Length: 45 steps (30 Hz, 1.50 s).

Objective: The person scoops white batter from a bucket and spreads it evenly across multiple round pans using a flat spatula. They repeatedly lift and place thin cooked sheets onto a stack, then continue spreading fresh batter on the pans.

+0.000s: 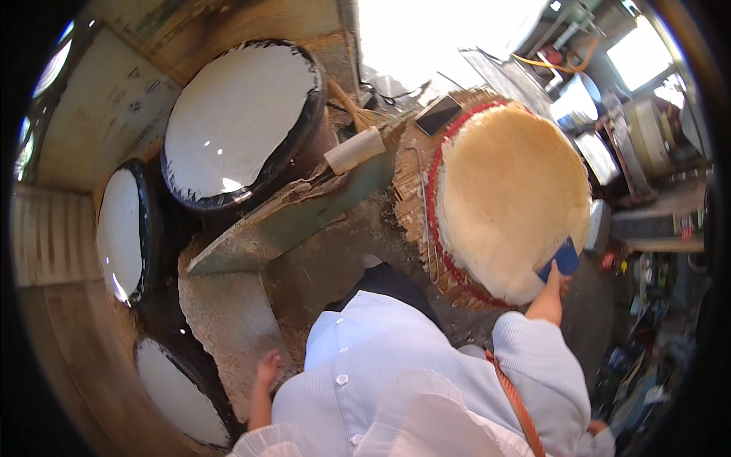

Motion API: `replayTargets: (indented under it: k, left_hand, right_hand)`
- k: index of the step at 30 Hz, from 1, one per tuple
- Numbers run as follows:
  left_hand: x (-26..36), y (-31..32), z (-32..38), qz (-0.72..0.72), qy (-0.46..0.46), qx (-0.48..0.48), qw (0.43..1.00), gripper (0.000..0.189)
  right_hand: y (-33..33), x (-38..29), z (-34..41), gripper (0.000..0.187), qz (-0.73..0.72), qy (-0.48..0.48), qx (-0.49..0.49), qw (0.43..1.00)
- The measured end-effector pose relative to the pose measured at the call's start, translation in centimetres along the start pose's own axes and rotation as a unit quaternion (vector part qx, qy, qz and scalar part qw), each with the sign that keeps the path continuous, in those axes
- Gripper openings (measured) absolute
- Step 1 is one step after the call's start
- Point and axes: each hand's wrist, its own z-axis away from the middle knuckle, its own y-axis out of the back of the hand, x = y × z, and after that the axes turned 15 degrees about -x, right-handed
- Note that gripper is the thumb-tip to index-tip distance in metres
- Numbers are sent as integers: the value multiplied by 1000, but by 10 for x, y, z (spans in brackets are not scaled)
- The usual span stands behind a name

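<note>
My right hand grips a flat blue scraper, its blade at the near right edge of a large round pale mass. This mass is cream to tan on top, and a red band runs along its left rim. Under and around it spreads a rough wooden or bamboo base. A thin metal rod with a hooked end lies on that base, and a dark flat phone-like object rests at its far edge. My left hand hangs low on the left, fingers loosely curled, with nothing visible in it.
Several dark glazed vats with white contents stand left, the largest vat at the back. Before them runs a low concrete ledge. A pale roll lies near a straw brush. Right are a bucket and clutter; another hand shows lower right.
</note>
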Motion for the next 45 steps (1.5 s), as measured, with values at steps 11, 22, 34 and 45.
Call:
replayTargets:
  k: [11, 22, 34, 45]
  left_hand:
    - [125, -22, -15, -142, -19, 51, 988, 27]
    - [-40, 46, 47, -34, 75, 91, 992, 32]
    - [-46, 138, 102, 103, 80, 204, 970, 32]
    - [27, 202, 68, 136, 47, 247, 958, 32]
  right_hand:
    - [43, 23, -58, 60, -282, 260, -214, 898]
    - [-57, -161, 328, 46, -288, 288, -771, 490]
    - [-199, 21, 905, 41, 56, 530, -777, 336]
    - [-323, -30, 1181, 42, -179, 572, -632, 491]
